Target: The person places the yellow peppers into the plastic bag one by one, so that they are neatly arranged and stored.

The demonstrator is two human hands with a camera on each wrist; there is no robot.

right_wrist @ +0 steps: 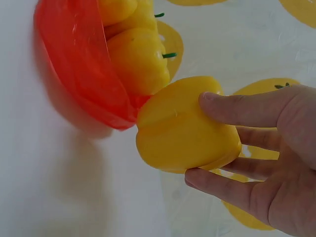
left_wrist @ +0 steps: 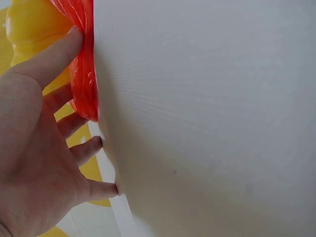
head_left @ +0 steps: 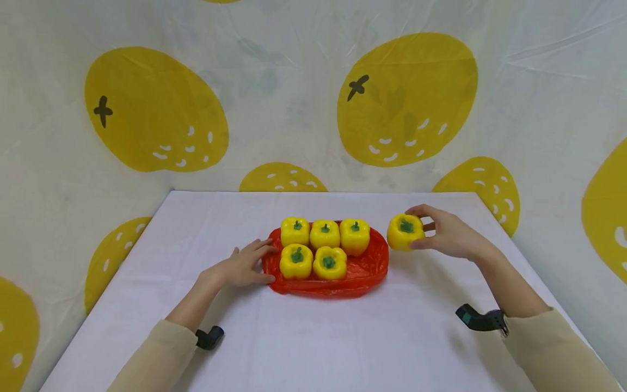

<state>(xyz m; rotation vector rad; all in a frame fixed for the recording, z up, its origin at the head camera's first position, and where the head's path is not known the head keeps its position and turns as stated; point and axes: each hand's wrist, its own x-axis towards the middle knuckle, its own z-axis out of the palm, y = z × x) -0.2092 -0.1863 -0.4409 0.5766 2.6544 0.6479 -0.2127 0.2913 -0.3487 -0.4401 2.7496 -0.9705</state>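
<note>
My right hand [head_left: 453, 234] holds a yellow bell pepper [head_left: 405, 231] between thumb and fingers, just off the right end of a crinkled red plastic bag [head_left: 364, 269]. In the right wrist view, the held pepper [right_wrist: 185, 128] hangs above the white table with its smooth side towards the camera. On the bag sit several more yellow bell peppers [head_left: 325, 234] with green stems, three along the back and two at the front left. My left hand [head_left: 243, 265] lies at the bag's left end, fingers spread and fairly straight. Its thumb touches the red plastic [left_wrist: 85, 74] in the left wrist view.
A white cloth covers the table [head_left: 313, 343]. Behind it and at the sides hangs a pale curtain [head_left: 284, 109] printed with large yellow fruit. A dark camera mount [head_left: 482, 318] sits at the right wrist and another mount [head_left: 209, 337] at the left.
</note>
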